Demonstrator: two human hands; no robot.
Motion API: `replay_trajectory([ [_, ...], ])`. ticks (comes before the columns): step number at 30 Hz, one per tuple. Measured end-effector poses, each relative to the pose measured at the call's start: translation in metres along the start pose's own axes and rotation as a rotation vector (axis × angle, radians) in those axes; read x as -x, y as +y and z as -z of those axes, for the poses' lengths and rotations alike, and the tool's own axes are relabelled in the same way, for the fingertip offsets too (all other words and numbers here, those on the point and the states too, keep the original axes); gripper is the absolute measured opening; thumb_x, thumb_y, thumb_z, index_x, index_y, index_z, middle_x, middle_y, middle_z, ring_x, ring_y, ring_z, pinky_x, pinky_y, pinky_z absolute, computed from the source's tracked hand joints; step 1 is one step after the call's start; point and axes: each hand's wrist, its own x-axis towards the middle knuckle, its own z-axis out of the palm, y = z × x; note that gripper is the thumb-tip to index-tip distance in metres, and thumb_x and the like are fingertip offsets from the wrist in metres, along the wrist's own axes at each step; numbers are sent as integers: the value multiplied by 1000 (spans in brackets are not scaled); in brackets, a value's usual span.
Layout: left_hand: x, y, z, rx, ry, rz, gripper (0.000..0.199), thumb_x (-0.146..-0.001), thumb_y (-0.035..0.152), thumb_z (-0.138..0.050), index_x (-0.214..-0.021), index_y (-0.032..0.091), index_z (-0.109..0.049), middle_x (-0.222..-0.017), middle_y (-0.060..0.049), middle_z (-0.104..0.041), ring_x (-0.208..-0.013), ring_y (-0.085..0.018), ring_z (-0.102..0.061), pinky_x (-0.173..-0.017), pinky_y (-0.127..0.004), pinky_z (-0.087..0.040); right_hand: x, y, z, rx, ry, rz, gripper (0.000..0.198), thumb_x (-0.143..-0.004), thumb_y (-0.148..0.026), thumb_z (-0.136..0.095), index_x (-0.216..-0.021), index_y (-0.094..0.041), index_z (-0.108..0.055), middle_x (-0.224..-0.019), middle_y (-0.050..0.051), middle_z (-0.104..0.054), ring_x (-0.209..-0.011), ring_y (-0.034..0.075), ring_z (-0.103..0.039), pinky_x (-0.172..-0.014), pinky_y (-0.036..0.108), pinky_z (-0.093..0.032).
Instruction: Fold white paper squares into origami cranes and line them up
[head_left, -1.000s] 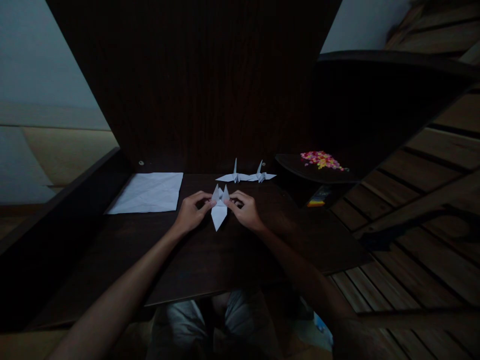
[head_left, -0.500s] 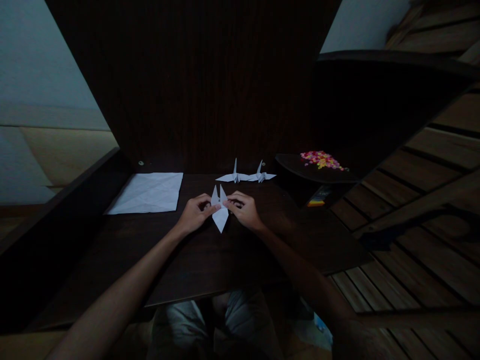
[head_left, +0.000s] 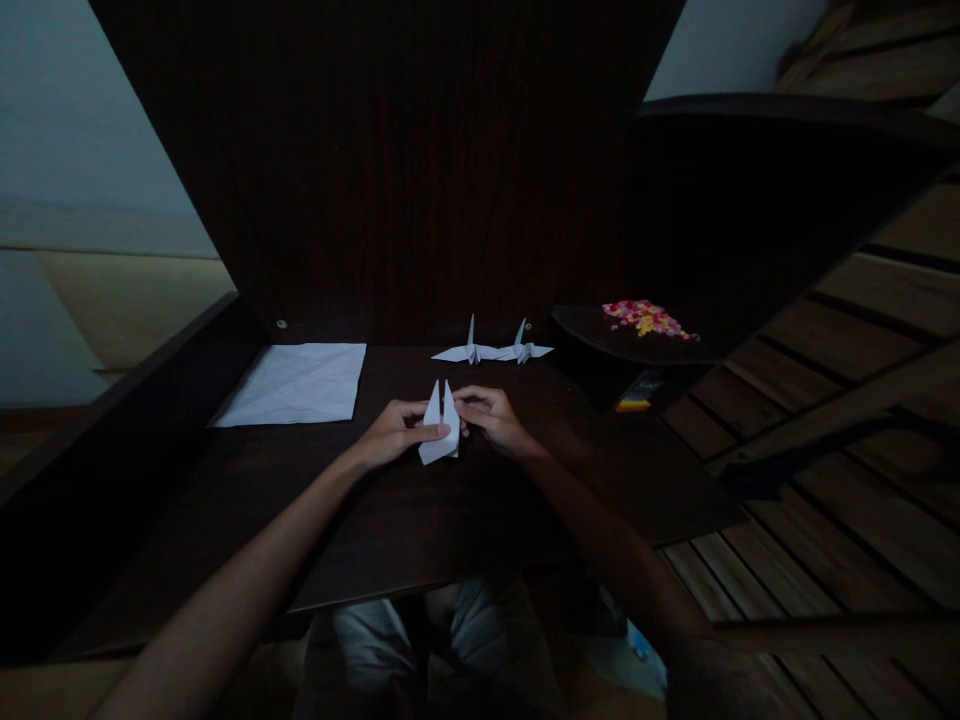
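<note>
A partly folded white origami paper (head_left: 436, 445) is held between my two hands above the dark desk, its two narrow points standing up and away from me. My left hand (head_left: 394, 433) grips it from the left, the thumb lying across its front face. On the other side my right hand (head_left: 491, 417) pinches the paper's right edge near the upper point; some of its fingers are hidden behind the paper. Beyond the hands, two finished paper cranes (head_left: 471, 353) stand side by side at the back of the desk.
A creased white sheet (head_left: 296, 385) lies flat at the left of the desk (head_left: 360, 540). Small pink and yellow pieces (head_left: 646, 318) are heaped on a corner shelf (head_left: 600, 335) at the right. A raised side panel (head_left: 135, 400) borders the desk's left.
The folded paper's lower point no longer shows; its bottom now looks blunt and slanted. My left thumb has moved farther across its front, and my right hand has shifted slightly to the right.
</note>
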Motion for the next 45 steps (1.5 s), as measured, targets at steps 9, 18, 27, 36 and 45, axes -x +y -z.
replay_trajectory([
  [9,0,0,-1,-104,36,-63,32,-74,39,-69,-95,16,-72,-94,-8,-72,-87,-25,-65,-78,-38,-50,-1,1,0,-41,-13,-39,29,-65,-40,-76,-79,-17,-68,-60,-2,-57,-46,7,-45,-40,20,-34],
  [18,-3,-7,2,-476,447,-223,25,-79,40,-63,-78,17,-70,-75,-2,-60,-67,-16,-54,-62,-28,-43,-2,2,-3,210,250,123,25,-73,-39,-66,-89,-19,-65,-69,-1,-57,-53,8,-48,-41,18,-35],
  [27,-2,-2,3,-471,443,-255,24,-77,40,-65,-73,17,-69,-68,-1,-58,-64,-15,-52,-59,-27,-42,-2,7,-7,247,114,126,24,-71,-39,-70,-83,-19,-64,-83,1,-53,-59,9,-51,-39,18,-39],
  [36,-3,-6,3,-219,454,-142,27,-70,38,-72,-85,16,-71,-68,-1,-66,-60,-15,-57,-56,-27,-44,-1,4,-7,186,34,133,26,-69,-42,-71,-74,-18,-62,-88,2,-50,-59,9,-54,-39,20,-42],
  [45,-3,-1,0,-386,530,-287,21,-74,36,-70,-84,18,-71,-73,-1,-60,-63,-13,-53,-55,-25,-41,0,8,-8,388,153,252,22,-73,-37,-68,-68,-17,-61,-82,3,-54,-53,8,-48,-40,22,-41],
])
